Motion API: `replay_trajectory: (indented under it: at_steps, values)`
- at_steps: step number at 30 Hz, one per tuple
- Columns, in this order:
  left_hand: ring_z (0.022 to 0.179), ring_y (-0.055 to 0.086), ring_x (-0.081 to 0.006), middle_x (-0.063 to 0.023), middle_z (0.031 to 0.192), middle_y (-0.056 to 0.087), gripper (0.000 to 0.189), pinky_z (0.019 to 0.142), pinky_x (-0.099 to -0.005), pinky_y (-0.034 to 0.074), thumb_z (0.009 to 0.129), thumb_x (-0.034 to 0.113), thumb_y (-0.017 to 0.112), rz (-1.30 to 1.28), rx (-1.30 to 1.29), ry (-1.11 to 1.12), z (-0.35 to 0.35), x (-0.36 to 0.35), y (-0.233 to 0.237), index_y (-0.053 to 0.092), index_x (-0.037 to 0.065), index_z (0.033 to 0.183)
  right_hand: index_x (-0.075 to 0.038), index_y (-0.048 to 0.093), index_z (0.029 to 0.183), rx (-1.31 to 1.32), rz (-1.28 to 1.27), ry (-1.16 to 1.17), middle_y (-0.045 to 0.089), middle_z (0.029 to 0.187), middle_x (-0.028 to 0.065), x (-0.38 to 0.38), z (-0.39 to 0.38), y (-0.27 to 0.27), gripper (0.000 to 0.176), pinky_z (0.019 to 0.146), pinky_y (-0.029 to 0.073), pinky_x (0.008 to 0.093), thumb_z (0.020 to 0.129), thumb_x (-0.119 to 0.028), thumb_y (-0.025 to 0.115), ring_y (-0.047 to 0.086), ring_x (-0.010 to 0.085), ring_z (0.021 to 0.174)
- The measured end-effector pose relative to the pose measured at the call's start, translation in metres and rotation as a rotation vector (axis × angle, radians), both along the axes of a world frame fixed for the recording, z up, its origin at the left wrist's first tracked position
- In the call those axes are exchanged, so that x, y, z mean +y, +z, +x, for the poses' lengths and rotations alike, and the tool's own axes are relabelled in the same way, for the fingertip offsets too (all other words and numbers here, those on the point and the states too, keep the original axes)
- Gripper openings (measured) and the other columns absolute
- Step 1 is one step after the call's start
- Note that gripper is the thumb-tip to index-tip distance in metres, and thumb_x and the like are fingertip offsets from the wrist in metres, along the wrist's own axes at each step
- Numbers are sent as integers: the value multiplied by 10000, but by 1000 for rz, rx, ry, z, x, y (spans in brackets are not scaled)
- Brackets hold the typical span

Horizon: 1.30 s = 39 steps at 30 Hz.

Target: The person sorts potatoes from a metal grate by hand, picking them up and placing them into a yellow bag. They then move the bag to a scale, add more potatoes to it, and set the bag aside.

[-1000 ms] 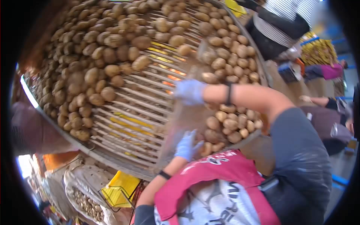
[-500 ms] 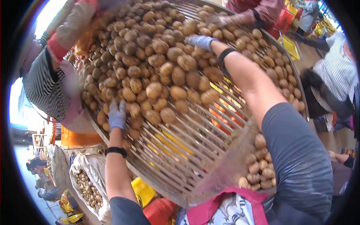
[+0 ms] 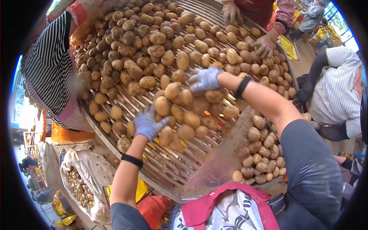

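Note:
Both of my hands wear blue gloves and rest among potatoes on a slatted metal table. My left hand (image 3: 148,123) has its fingers spread against the left side of a loose group of potatoes (image 3: 186,132). Across that group, my right hand (image 3: 205,79) lies with fingers apart at its upper edge, touching potatoes below it. Neither hand is closed round a potato. A large heap of potatoes (image 3: 134,50) covers the far part of the slats (image 3: 168,168).
More potatoes (image 3: 264,153) fill a tray at the right. An open white sack (image 3: 90,165) of potatoes stands at the lower left. Co-workers' gloved hands (image 3: 264,45) reach over the far edge. A person in striped sleeves (image 3: 48,65) stands at the left, another (image 3: 339,88) at the right.
My hands have come nearer to my body and closer together, with potatoes shifted down the slats between them. The co-workers' hands at the far edge have moved, and the view has shifted slightly.

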State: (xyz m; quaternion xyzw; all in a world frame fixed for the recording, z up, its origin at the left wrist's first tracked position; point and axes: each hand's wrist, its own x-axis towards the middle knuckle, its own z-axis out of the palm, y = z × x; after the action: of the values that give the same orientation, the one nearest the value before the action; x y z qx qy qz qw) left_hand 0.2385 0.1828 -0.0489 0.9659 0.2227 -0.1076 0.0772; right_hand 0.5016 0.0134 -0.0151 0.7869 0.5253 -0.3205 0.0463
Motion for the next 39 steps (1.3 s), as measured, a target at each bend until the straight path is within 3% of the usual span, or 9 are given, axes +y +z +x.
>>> replay_trajectory:
  at_steps: [6,12,17,21,24,27,31,35,39]
  values:
    - [1368,211,-373,-185,1486,219,922,1058,-628,113,677,603,651,43,-75,-104,-59,-116,20,311,181,1423,-227,424,1370,-360,639,-297,234,1450,270,-142,-81,-26,652,1064,196,591,799,-495,592,246,430,1344]
    - [1384,187,-361,-188,1508,173,907,1073,-622,75,649,518,701,29,-179,-283,-143,-172,2,343,193,1417,-260,470,1320,-335,401,-142,262,1445,243,-237,-155,-23,636,1049,195,618,745,-466,649,234,422,1346]
    - [1222,405,-355,-157,1277,467,575,1036,-536,267,635,377,738,-114,-388,-184,-163,-162,7,598,139,1139,-239,556,1222,-323,265,33,442,1319,188,-196,-167,8,554,1032,245,567,717,-433,677,418,327,1235]
    - [1079,506,-316,-117,1138,544,535,926,-487,392,666,310,738,73,-435,-228,-121,-182,46,565,121,1136,-228,576,1178,-308,213,92,594,1060,119,-178,-164,-8,465,1023,299,509,744,-380,647,591,289,1013]
    - [1000,563,-314,-103,1114,556,537,854,-486,447,675,246,731,-68,-27,-266,-85,-206,28,539,121,1161,-212,586,1097,-87,385,-184,637,853,106,-174,-161,18,370,883,427,389,764,-371,618,639,260,872]
    - [937,610,-314,-99,1115,565,555,789,-470,500,707,191,716,-390,-220,-72,-88,-197,-14,488,112,1206,-150,593,1018,405,879,-432,638,801,128,-193,-156,-3,199,749,483,305,845,-242,557,645,241,824]
    - [994,598,-299,-127,1131,549,635,778,-426,543,766,183,703,-1696,-503,448,-110,-208,20,359,117,1296,-105,537,1089,780,902,-766,598,962,92,-214,-186,41,214,839,457,289,908,-216,518,577,187,956]
    - [992,568,-278,-127,1075,569,471,767,-444,525,825,307,652,-2465,-558,687,-107,-248,69,458,112,1207,-78,451,1186,1171,842,-949,512,1167,63,-226,-217,46,276,912,438,288,957,-225,499,491,134,1083]
    - [796,583,-284,-89,803,595,403,659,-399,478,875,530,528,-2384,-490,1180,-96,-261,60,573,132,922,-140,390,1304,955,839,-861,489,1203,69,-232,-234,36,448,910,468,328,894,-193,565,492,172,1107]
